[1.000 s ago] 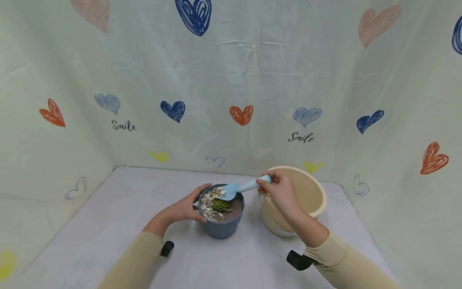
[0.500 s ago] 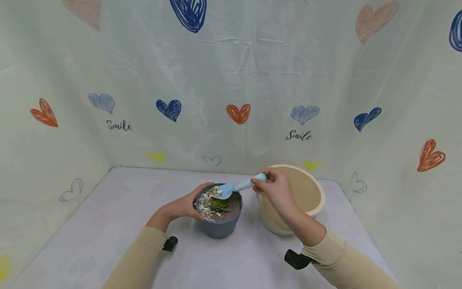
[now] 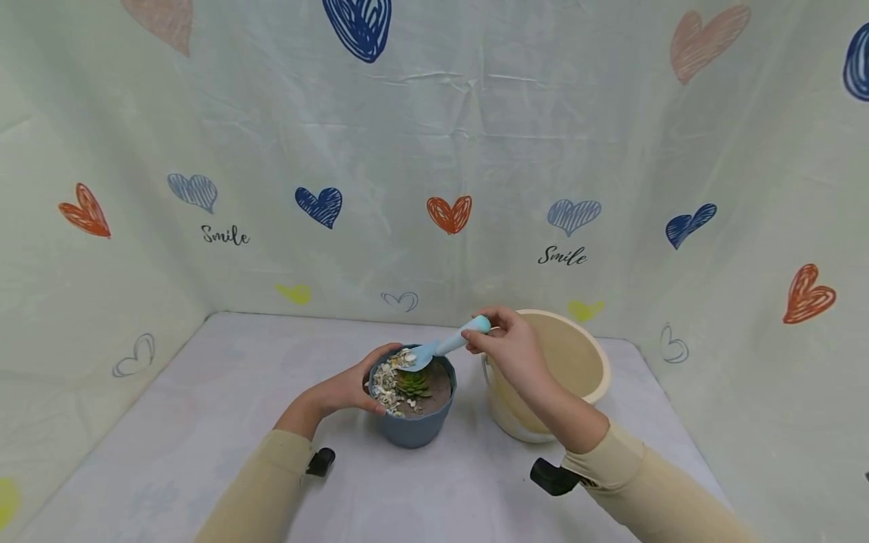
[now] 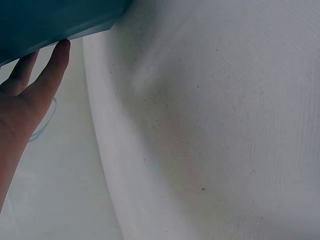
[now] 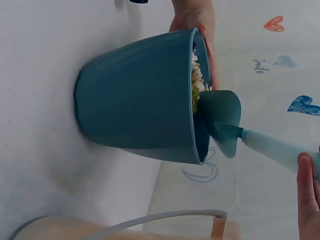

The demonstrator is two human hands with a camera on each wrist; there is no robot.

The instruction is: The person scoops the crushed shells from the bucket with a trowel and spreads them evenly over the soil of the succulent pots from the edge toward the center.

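With thumb and fingertips of the right hand [image 3: 514, 351], pinching 1 light-blue trowel [image 3: 448, 346] near the end of its handle. With the left hand [image 3: 348, 388], clasping 1 blue-grey pot [image 3: 414, 434] from the left, spreading thumb to the near side and fingers to the far side. In the left wrist view, seeing at least 2 fingers resting against the pot wall.

Locating the trowel over the pot mouth, blade above pale pebbles [image 3: 385, 385] at the far left. Being unable to tell blade contact with the pebbles. Noting 1 green succulent [image 3: 413, 386] just on the near side of the blade, and bare brown soil [image 3: 441, 392] across the right part of the pot. Finding some pebbles and a bit of far rim covered by the blade. Finding 1 cream bucket [image 3: 587, 358] standing near the pot, apart on its right, partly covered by the right hand and forearm.

Reading the trowel's long axis as slanting: rising rightward from blade to handle end. Pointing blade leftward and down, toward the pebbles.

Seeing the pot upright on 1 white table [image 3: 394, 498], before 1 heart-printed backdrop [image 3: 380, 249] bearing 2 "Smile" words.

Counting also 2 beige sleeves [image 3: 258, 490] and 2 black devices [image 3: 553, 477] near the wrists; leaving the pebbles uncounted, being too small.
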